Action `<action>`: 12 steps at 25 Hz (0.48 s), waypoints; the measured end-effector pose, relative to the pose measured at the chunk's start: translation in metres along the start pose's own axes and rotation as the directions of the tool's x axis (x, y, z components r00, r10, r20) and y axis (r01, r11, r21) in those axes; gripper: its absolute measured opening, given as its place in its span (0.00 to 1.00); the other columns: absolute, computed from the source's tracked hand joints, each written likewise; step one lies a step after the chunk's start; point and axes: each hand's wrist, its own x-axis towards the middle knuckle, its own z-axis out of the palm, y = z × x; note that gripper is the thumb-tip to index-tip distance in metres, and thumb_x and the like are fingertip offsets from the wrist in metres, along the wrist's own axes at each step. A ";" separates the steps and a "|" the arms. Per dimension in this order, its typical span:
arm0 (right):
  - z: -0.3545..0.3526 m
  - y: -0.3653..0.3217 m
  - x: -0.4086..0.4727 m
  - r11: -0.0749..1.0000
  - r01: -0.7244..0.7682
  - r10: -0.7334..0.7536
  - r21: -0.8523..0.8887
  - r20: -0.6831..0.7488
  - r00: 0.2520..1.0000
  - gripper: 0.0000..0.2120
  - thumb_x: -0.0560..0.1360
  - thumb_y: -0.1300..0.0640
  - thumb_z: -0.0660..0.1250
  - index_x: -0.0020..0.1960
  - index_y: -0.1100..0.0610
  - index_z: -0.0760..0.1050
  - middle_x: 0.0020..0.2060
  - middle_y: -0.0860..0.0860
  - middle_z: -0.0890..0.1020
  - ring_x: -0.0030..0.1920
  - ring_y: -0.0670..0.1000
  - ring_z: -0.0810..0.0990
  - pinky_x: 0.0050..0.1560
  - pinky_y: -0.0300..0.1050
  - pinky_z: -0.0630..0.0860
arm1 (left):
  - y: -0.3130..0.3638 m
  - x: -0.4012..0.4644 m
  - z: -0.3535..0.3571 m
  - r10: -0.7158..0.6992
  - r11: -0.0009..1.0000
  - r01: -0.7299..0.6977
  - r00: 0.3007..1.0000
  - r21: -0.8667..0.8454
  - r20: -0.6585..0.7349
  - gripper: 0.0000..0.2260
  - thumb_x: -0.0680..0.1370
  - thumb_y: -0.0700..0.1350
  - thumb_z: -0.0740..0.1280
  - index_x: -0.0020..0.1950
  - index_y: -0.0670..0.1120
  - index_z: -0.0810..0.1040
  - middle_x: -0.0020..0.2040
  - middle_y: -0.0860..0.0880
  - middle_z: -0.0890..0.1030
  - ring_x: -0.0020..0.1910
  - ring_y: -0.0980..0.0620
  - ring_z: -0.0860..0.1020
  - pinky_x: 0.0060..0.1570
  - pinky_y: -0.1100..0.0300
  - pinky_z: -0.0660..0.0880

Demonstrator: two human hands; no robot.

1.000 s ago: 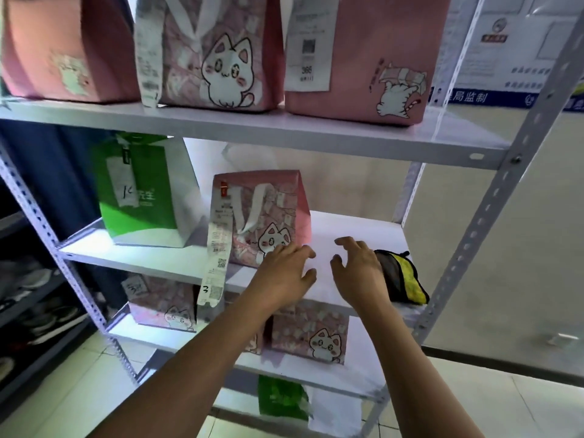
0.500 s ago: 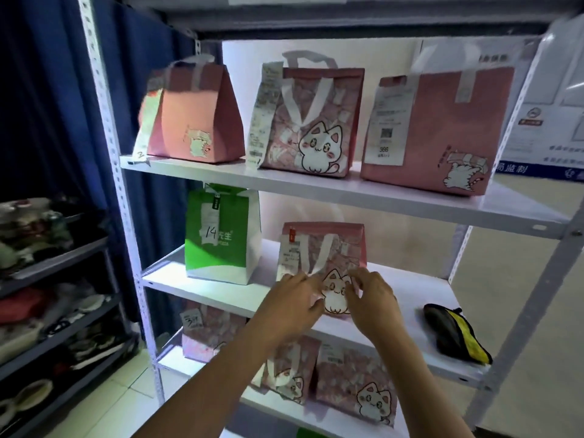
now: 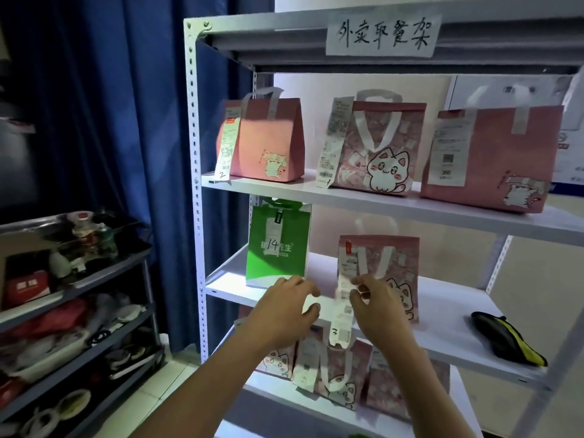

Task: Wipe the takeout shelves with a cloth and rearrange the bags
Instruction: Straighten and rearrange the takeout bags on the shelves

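A white metal rack holds the takeout bags. On its middle shelf (image 3: 442, 314) stand a green bag (image 3: 278, 245) marked 14 and a pink cat bag (image 3: 398, 267) with a long receipt (image 3: 343, 314) hanging over the shelf edge. My right hand (image 3: 379, 311) is in front of the pink cat bag, thumb and fingers pinching the receipt's right edge. My left hand (image 3: 284, 311) hovers at the shelf edge below the green bag, fingers curled apart and holding nothing. A black and yellow cloth (image 3: 505, 339) lies at the right end of this shelf.
The top shelf (image 3: 395, 207) carries three pink bags. Several pink cat bags (image 3: 335, 371) fill the lower shelf. A paper sign (image 3: 382, 34) hangs on the rack's top rail. A blue curtain (image 3: 126, 121) hangs left, and a dark cluttered rack (image 3: 72, 295) stands far left.
The view has swung up and left, so the top of the rack shows. Both hands moved left off the pink cat bag's front, the right onto its receipt.
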 end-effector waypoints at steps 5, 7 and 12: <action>0.016 -0.028 -0.008 0.999 0.039 -0.039 0.013 -0.018 0.999 0.12 0.80 0.55 0.65 0.62 0.51 0.78 0.56 0.48 0.81 0.51 0.46 0.78 0.57 0.44 0.77 | -0.025 -0.018 -0.017 -0.010 1.000 0.010 1.000 -0.019 -0.006 0.14 0.81 0.53 0.60 0.66 0.54 0.73 0.64 0.55 0.74 0.62 0.53 0.69 0.63 0.54 0.69; 0.020 -0.033 0.001 0.998 0.052 -0.052 0.024 -0.007 0.999 0.11 0.80 0.55 0.65 0.62 0.50 0.78 0.56 0.48 0.81 0.51 0.45 0.79 0.55 0.42 0.76 | -0.034 -0.018 -0.021 -0.024 0.999 0.023 1.000 -0.027 -0.011 0.14 0.81 0.53 0.60 0.65 0.54 0.74 0.64 0.55 0.74 0.62 0.53 0.69 0.63 0.54 0.70; 0.023 -0.042 0.040 0.994 0.100 -0.100 0.049 0.002 0.995 0.11 0.80 0.55 0.65 0.62 0.51 0.78 0.54 0.48 0.82 0.51 0.47 0.80 0.54 0.45 0.79 | -0.051 0.006 -0.031 -0.026 1.000 0.026 0.998 0.003 -0.053 0.14 0.81 0.53 0.60 0.65 0.53 0.74 0.61 0.54 0.76 0.61 0.52 0.71 0.61 0.53 0.70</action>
